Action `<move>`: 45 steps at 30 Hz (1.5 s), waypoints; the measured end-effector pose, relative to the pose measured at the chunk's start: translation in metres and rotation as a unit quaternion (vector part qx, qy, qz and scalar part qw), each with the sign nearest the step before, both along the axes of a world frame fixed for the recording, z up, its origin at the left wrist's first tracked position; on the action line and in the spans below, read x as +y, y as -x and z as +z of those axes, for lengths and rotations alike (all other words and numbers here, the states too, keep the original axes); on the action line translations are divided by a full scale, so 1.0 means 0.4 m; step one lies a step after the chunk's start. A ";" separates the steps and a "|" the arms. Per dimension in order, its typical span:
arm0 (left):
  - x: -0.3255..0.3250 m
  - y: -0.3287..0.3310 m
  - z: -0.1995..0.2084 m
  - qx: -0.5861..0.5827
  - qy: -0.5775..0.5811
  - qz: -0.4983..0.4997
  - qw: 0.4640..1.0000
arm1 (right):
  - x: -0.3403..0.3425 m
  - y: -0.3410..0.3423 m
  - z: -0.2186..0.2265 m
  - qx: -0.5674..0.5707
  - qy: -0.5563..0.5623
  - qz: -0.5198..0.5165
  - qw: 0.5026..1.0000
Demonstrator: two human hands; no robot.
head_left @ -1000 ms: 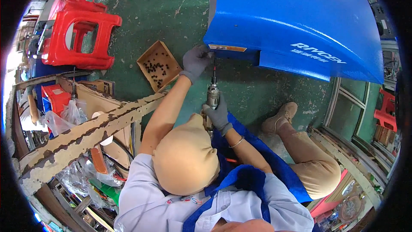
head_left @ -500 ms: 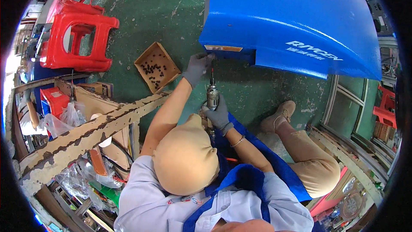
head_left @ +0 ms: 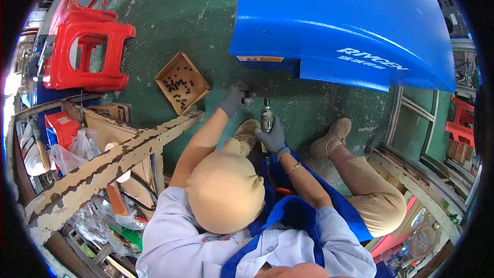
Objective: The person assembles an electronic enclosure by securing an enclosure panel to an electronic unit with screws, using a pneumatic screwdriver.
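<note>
My left hand (head_left: pixel 232 101), in a grey glove, pinches a small pale metal part (head_left: pixel 248 95) just below the lower edge of a large blue curved panel (head_left: pixel 334 25). My right hand (head_left: pixel 272 136), also gloved, grips a silver power screwdriver (head_left: pixel 266 118) held upright. Its thin bit (head_left: pixel 266 88) points up at the panel's edge, beside the left hand's fingers. An orange label (head_left: pixel 260 58) sits on the panel's edge above both hands.
An open cardboard box of small dark screws (head_left: pixel 182 83) lies on the green floor left of my hands. Red plastic stools (head_left: pixel 85 46) stand at far left. A worn wooden frame (head_left: pixel 108 157) crosses the lower left. My tan shoes (head_left: pixel 333 136) and knee are at right.
My left hand has drawn back down from the panel's underside and now holds a small part beside the bit. The screwdriver stays upright in my right hand.
</note>
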State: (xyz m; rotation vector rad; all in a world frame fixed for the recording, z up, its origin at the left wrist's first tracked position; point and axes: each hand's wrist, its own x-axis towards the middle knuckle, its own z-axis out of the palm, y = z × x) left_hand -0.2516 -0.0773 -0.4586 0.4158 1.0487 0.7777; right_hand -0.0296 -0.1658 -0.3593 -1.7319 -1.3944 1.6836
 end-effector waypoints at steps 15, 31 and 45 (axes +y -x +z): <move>0.139 -0.160 0.083 0.265 -0.089 -0.031 0.959 | 0.021 -0.001 -0.075 0.024 -0.041 -0.020 0.999; 0.128 -0.154 0.045 0.339 -0.129 0.063 0.930 | 0.031 0.040 -0.067 0.036 -0.012 0.001 0.999; 0.157 -0.243 0.048 0.200 -0.008 0.085 0.976 | 0.003 -0.006 -0.177 -0.079 -0.030 -0.025 0.996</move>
